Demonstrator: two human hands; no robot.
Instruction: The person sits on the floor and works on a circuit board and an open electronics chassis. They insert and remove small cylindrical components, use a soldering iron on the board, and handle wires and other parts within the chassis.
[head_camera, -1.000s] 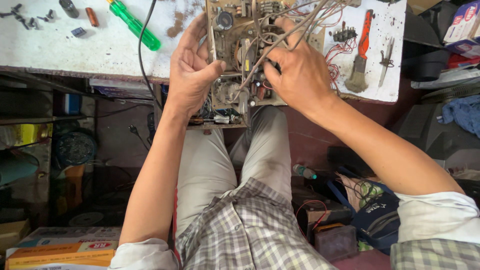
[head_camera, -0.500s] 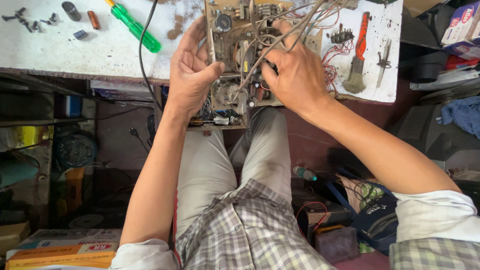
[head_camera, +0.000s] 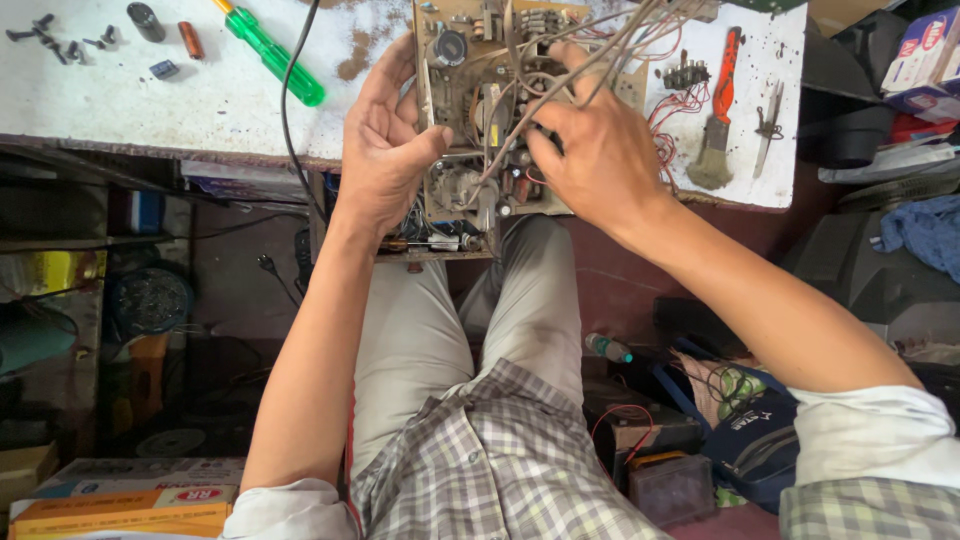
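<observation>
Since a second ago very little shifts: my right hand (head_camera: 592, 160) slides slightly down and in over the circuit board (head_camera: 490, 120), its fingers now tucked deeper among the parts near the board's middle, while my left hand (head_camera: 385, 150) keeps the same grip on the board's left edge. I read that as fine probing or tugging at one component rather than any repositioning of the board itself.

The left hand is partly closed, thumb pressed on the board's face and fingers curled behind its edge. The right hand is bent with fingertips pinched down among the components; whether it actually grips a part I cannot tell, since the knuckles hide the tips.

The board sits tilted at the near edge of the white tabletop (head_camera: 120, 100), overhanging toward my lap. It is a brown, dusty panel crowded with cylindrical capacitors, coils and metal cans, with a bundle of grey wires (head_camera: 600, 50) looping across it to the upper right.

Left of the board lie a black cable (head_camera: 288, 110), a translucent green-handled screwdriver (head_camera: 272, 55), and farther out small dark screws (head_camera: 55, 40). Right of the board are thin red wires (head_camera: 672, 105), a brush with an orange handle (head_camera: 718, 110) and worn bristles, and metal tweezers (head_camera: 768, 125). The tabletop itself is scuffed and stained with rusty brown patches.
</observation>
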